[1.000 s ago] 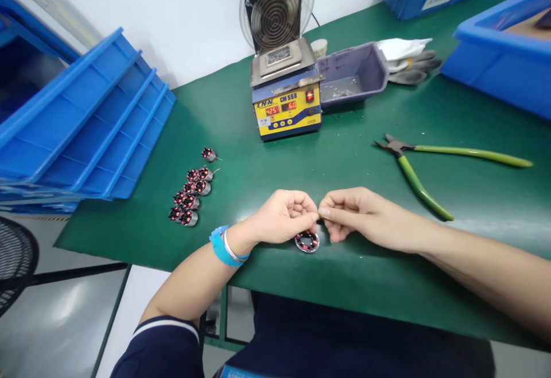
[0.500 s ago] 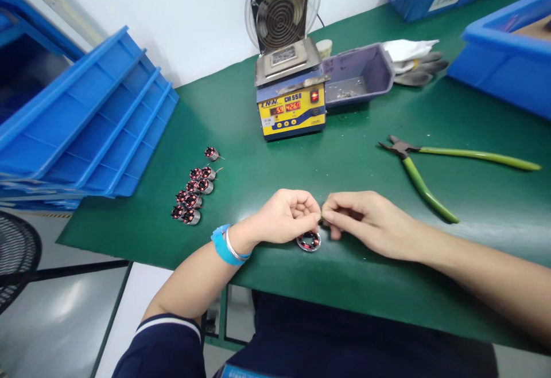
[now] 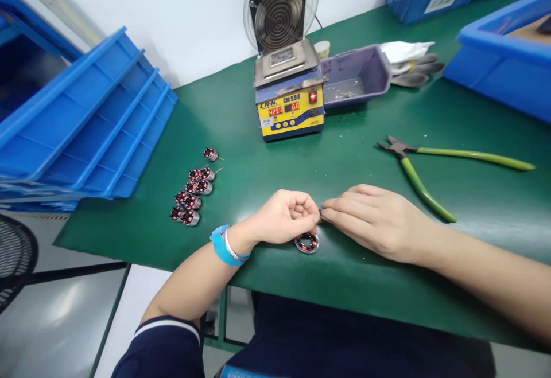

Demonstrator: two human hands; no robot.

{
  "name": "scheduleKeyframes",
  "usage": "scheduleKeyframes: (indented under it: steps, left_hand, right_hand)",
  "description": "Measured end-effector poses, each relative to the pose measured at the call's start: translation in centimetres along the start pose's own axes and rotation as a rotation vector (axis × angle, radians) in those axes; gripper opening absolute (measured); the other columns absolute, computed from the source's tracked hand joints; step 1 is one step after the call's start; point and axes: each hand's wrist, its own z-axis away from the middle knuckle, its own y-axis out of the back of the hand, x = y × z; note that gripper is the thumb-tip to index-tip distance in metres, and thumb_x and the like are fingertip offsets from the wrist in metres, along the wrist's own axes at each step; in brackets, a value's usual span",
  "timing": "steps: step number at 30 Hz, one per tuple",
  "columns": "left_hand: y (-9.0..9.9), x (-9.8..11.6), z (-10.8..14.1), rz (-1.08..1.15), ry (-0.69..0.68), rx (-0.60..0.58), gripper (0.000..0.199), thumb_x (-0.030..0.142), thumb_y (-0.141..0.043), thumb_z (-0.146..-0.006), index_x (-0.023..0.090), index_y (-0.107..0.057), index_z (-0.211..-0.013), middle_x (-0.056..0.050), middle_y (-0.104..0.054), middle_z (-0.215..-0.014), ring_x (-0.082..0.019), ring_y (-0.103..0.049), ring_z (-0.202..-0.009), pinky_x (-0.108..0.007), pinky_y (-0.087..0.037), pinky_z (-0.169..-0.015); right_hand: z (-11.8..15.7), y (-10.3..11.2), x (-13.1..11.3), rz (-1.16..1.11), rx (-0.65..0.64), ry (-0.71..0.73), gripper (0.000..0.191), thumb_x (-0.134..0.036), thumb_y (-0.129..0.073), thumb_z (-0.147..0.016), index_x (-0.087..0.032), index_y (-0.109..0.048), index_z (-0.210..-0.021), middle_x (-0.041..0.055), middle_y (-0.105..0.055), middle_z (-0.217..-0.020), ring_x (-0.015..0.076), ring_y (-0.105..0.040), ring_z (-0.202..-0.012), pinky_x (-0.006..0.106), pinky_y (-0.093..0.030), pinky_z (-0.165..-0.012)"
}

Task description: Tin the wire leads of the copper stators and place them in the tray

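A small motor stator (image 3: pixel 307 244), a metal ring with copper windings and black insulation, stands on the green bench (image 3: pixel 275 171). My left hand (image 3: pixel 289 216) is right over its upper edge and hides part of it. Thumb and forefinger are pinched together, with the other fingers curled. Just to the right, my right hand (image 3: pixel 379 220) has its fingers pressed together, the tips meeting those of my left hand; its thumb is mostly hidden. Whatever thin piece lies between the fingertips is too small to make out.
Several similar stators (image 3: pixel 191 187) stand at left, some with wire ends sticking out. Green-handled cutters (image 3: pixel 400 147) lie open at right. Behind are a yellow-fronted solder pot (image 3: pixel 290 115), a fan (image 3: pixel 279 14), a purple-grey tray (image 3: pixel 357 77), gloves (image 3: pixel 415 71) and blue bins (image 3: pixel 495 62).
My right hand's fingers have straightened from a curled pinch and turned so its back faces up. My left hand and the stator stay about where they were.
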Motion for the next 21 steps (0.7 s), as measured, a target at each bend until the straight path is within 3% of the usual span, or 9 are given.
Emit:
scheduleKeyframes:
  steps: [2,6,8,10,14,16,19,21]
  left_hand:
    - [-0.1,0.1,0.1,-0.011,0.000,0.005,0.014,0.019,-0.066,-0.073,0.012,-0.054,-0.070,-0.002,-0.061,-0.057,-0.006,-0.055,-0.051,-0.017,-0.044,-0.051]
    - [-0.2,0.3,0.3,-0.037,-0.021,0.002,0.011,0.016,-0.065,-0.072,0.011,-0.055,-0.071,-0.002,-0.061,-0.059,-0.006,-0.054,-0.050,-0.016,-0.043,-0.049]
    - [-0.2,0.3,0.3,-0.044,-0.027,-0.003,0.009,0.014,-0.063,-0.072,0.011,-0.055,-0.071,-0.002,-0.061,-0.059,-0.006,-0.054,-0.050,-0.015,-0.042,-0.048]
    - [-0.2,0.2,0.2,-0.037,-0.019,-0.012,0.008,0.013,-0.063,-0.072,0.011,-0.055,-0.071,-0.002,-0.061,-0.058,-0.006,-0.054,-0.050,-0.015,-0.042,-0.048]
    - [-0.1,0.0,0.1,-0.007,-0.004,-0.020,0.011,0.014,-0.064,-0.072,0.011,-0.054,-0.069,-0.002,-0.061,-0.057,-0.007,-0.055,-0.051,-0.016,-0.044,-0.050]
    - [-0.1,0.0,0.0,0.000,0.009,-0.018,0.011,0.015,-0.064,-0.072,0.011,-0.054,-0.069,-0.002,-0.061,-0.057,-0.007,-0.055,-0.051,-0.016,-0.044,-0.051]
    - [0.0,0.0,0.0,0.008,0.024,-0.023,0.009,0.014,-0.063,-0.071,0.011,-0.054,-0.069,-0.001,-0.061,-0.056,-0.006,-0.055,-0.050,-0.015,-0.044,-0.051]
    - [0.0,0.1,0.0,0.012,0.024,-0.032,0.009,0.012,-0.063,-0.070,0.011,-0.054,-0.068,-0.001,-0.061,-0.056,-0.006,-0.055,-0.050,-0.015,-0.043,-0.050]
  right_hand:
    - [-0.4,-0.1,-0.4,-0.185,-0.055,-0.171,0.027,-0.020,-0.038,-0.094,-0.017,-0.064,-0.087,0.0099,-0.070,-0.084,0.0178,-0.063,-0.069,0.033,-0.049,-0.065]
    - [-1.5,-0.2,-1.2,-0.922,-0.258,-0.793,0.033,-0.036,-0.041,-0.091,-0.016,-0.056,-0.070,0.0064,-0.065,-0.065,0.0139,-0.061,-0.051,0.027,-0.048,-0.051]
    - [-1.6,-0.2,-1.3,-1.122,-0.340,-0.927,0.035,-0.041,-0.042,-0.090,-0.016,-0.054,-0.068,0.0055,-0.064,-0.061,0.0136,-0.060,-0.048,0.026,-0.048,-0.049]
    - [-1.4,0.0,-1.1,-0.984,-0.308,-0.841,0.034,-0.042,-0.046,-0.089,-0.016,-0.057,-0.071,0.0056,-0.064,-0.062,0.0141,-0.061,-0.052,0.026,-0.048,-0.051]
    - [-0.3,0.3,-0.4,-0.276,-0.072,-0.294,0.019,-0.028,-0.049,-0.091,-0.016,-0.063,-0.087,0.0078,-0.069,-0.081,0.0153,-0.062,-0.067,0.029,-0.047,-0.061]
    - [0.0,0.3,-0.2,-0.049,-0.038,-0.079,0.023,-0.019,-0.040,-0.095,-0.017,-0.063,-0.092,0.0077,-0.070,-0.087,0.0157,-0.061,-0.070,0.030,-0.045,-0.064]
    - [0.0,0.0,-0.2,0.076,-0.067,0.074,0.032,-0.013,-0.030,-0.096,-0.017,-0.061,-0.092,0.0072,-0.068,-0.084,0.0166,-0.059,-0.074,0.031,-0.044,-0.067]
    - [-0.1,-0.2,0.0,0.074,-0.111,0.071,0.031,-0.014,-0.030,-0.097,-0.017,-0.060,-0.086,0.0060,-0.065,-0.077,0.0164,-0.057,-0.071,0.032,-0.043,-0.069]
